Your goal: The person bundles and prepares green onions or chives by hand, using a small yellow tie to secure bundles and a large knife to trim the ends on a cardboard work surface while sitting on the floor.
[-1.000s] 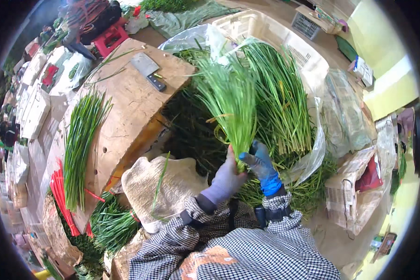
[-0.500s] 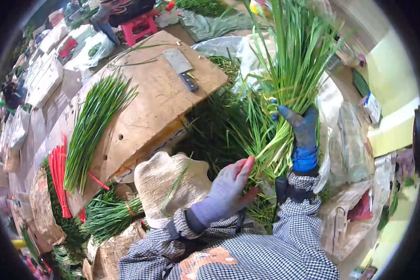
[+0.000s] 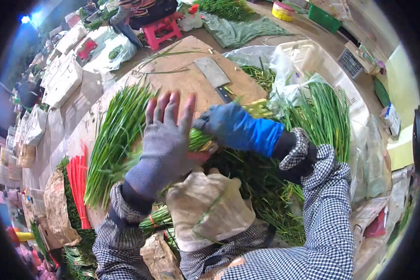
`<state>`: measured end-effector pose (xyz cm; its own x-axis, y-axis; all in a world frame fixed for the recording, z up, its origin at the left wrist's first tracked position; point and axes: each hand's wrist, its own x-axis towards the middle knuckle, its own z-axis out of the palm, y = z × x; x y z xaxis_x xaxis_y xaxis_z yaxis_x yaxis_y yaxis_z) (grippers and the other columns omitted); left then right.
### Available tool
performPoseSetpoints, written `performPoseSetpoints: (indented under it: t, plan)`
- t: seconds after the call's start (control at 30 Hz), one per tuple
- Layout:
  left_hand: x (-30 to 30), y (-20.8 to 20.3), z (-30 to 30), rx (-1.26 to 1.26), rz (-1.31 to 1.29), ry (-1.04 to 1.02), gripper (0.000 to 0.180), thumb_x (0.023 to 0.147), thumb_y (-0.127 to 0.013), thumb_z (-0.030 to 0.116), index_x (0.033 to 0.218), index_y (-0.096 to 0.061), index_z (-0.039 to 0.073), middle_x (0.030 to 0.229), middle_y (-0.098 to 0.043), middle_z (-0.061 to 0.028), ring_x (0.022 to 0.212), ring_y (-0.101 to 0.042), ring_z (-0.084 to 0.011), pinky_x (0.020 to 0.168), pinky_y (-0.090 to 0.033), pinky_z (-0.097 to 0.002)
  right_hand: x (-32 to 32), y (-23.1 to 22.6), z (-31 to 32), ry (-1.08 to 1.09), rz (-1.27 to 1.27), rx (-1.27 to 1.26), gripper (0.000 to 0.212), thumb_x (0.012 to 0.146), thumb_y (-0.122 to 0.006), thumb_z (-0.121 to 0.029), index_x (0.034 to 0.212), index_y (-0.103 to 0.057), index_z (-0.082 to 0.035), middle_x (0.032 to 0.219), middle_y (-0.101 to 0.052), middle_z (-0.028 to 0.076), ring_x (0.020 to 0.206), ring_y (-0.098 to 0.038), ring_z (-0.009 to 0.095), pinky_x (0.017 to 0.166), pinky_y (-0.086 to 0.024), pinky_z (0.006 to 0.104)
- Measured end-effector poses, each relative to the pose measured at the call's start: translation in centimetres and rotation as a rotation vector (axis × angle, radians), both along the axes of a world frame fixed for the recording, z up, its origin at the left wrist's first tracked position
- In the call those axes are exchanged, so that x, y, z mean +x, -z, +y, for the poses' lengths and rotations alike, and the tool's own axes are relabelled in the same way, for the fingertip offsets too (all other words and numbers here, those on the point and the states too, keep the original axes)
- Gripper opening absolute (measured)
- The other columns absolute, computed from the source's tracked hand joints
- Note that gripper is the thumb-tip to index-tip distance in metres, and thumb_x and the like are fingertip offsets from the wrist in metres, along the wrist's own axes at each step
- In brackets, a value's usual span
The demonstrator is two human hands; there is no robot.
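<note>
My left hand [image 3: 165, 128], in a grey glove with bare fingertips, has its fingers stretched out over the board's near edge. Beside it my right hand [image 3: 224, 123], in a dark glove with a blue cuff, is closed round a bunch of chives [image 3: 199, 139]. Part of that bunch is hidden behind the hands, and its leaves blur below the left one. A larger pile of chives [image 3: 119, 135] lies on the wooden board [image 3: 172, 86], to the left of my hands. Behind the right hand, a cleaver [image 3: 212, 72] with a black handle rests on the board.
Red ties [image 3: 79, 186] hang at the board's left edge. A beige cloth [image 3: 210, 205] covers my knee. More chives [image 3: 322, 116] lie by a white crate [image 3: 303, 53] on the right. A tied bundle [image 3: 156, 218] is below, and a pink stool [image 3: 161, 31] stands at the back.
My right hand has come left from the raised bunch to the board's near edge. The left hand has moved up and left, its fingers now spread. The view has shifted.
</note>
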<state>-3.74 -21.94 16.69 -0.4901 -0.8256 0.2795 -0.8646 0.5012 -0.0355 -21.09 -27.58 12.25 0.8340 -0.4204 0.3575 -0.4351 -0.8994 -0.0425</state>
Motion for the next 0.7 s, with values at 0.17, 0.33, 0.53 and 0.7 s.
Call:
performPoseSetpoints:
  t: [0.17,0.33,0.53,0.7]
  plan:
    - [4.8,10.0,-4.1,0.569,0.34,-0.21,0.093,0.064,-0.074,0.035,0.135,-0.025,0.0,0.112,-0.051,-0.0225,0.1,-0.053,-0.0354,0.084,-0.043,-0.0404,2.1,1.9,-4.5,0.024,0.094,-0.026,0.038,0.068,-0.065,-0.021,0.1,-0.057,-0.004,0.087,-0.061,0.013,0.081,-0.059,0.031,0.068,-0.05,0.0377]
    - [7.6,12.5,-4.1,0.338,0.084,-0.358,0.078,0.074,-0.064,0.035,0.131,-0.029,-0.005,0.097,-0.057,-0.0247,0.085,-0.058,-0.0376,0.072,-0.047,-0.0421,-5.6,4.7,-8.8,0.192,-0.323,0.209,0.043,0.067,-0.073,-0.03,0.098,-0.061,-0.004,0.08,-0.06,0.011,0.074,-0.059,0.029,0.067,-0.047,0.0347]
    - [6.4,11.2,-3.1,0.236,0.043,-0.297,0.098,0.057,-0.074,0.039,0.133,-0.028,-0.001,0.118,-0.045,-0.0227,0.108,-0.045,-0.0373,0.092,-0.035,-0.0466,-9.0,8.8,-9.6,0.397,-0.077,0.083,0.041,0.074,-0.068,-0.036,0.1,-0.061,-0.005,0.078,-0.06,0.011,0.072,-0.059,0.03,0.066,-0.047,0.0361]
    - [3.0,9.1,-3.6,0.131,-0.019,-0.168,0.099,0.059,-0.071,0.046,0.135,-0.026,0.002,0.128,-0.035,-0.0273,0.12,-0.032,-0.04,0.102,-0.02,-0.0516,-6.1,10.0,-10.2,0.476,0.016,0.297,0.055,0.072,-0.066,-0.041,0.114,-0.052,-0.008,0.076,-0.058,0.014,0.075,-0.058,0.03,0.067,-0.045,0.0376]
